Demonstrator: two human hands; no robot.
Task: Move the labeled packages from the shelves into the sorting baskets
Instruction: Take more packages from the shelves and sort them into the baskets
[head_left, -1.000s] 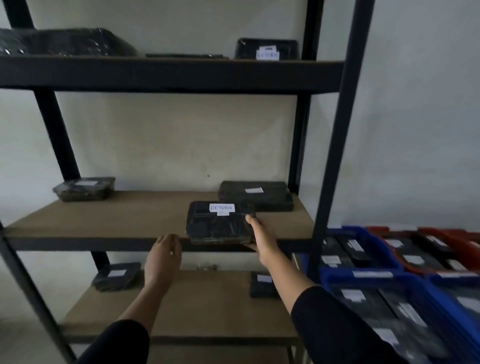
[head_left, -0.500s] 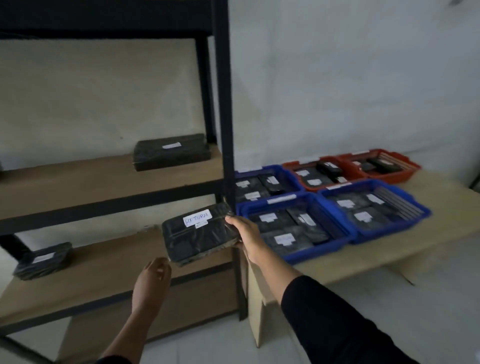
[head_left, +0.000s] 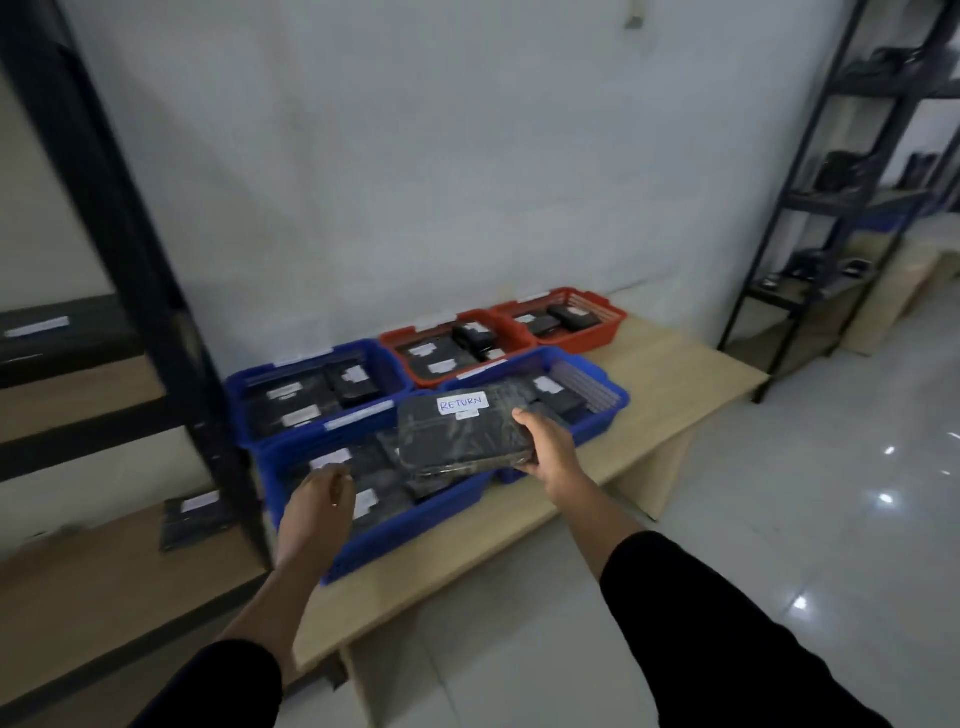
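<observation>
Fingers of the right hand grip the RETURN package by its right edge above the blue baskets.

views: one, head-worn, wide-angle | faces: forward and down toward the wall | near: both hands at arm's reach, low in frame | middle: bench with baskets seen from above | edges: shelf post close at left, second rack far right | overlap: none, single view

low wooden bench, tiled floor
</observation>
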